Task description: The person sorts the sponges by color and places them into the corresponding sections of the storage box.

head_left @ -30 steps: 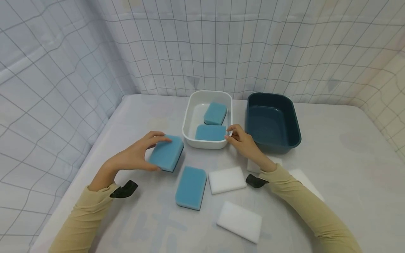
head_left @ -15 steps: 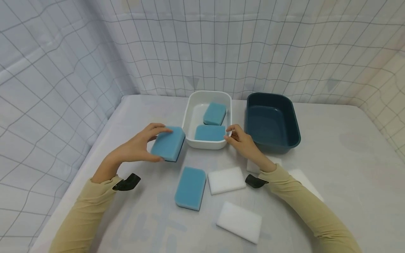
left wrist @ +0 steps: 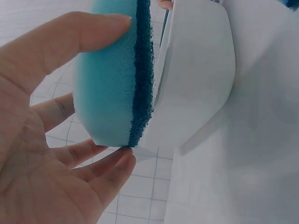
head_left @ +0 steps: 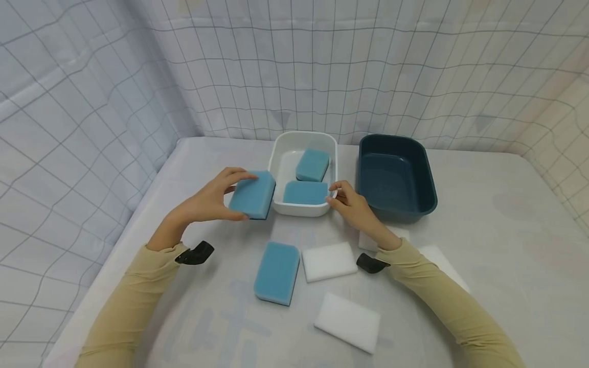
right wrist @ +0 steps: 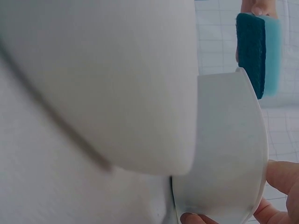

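- Two hands are at work over the table (head_left: 506, 230), both toward its far edge.
- Left hand (head_left: 209, 202): clamped on the held sponge (head_left: 253, 194), thumb at the near end, fingers at the far end.
- Held sponge: up off the table, at the left rim of the white tub (head_left: 299, 210), foam side up and dark scouring side below; whether it touches the rim cannot be told.
- Right hand (head_left: 356, 209): thumb and fingers together on the tub's rim, pinching it at the near right corner.
- White tub: near the table's far edge, with two sponges inside. The near sponge (head_left: 306, 193) lies along the near wall, the far sponge (head_left: 313, 164) just beyond it, toward the right wall.
- Dark tub (head_left: 397, 179): also near the far edge, just right of the white tub.
- Loose sponge (head_left: 277, 273): flat on the table, nearer the person than the white tub, foam up.
- Four white pads (head_left: 330, 262): on the table, right of the loose sponge, two partly covered by the right arm and its tan sleeve (head_left: 442, 291).
- Gridded cloth (head_left: 294, 76): hangs beyond the far edge.
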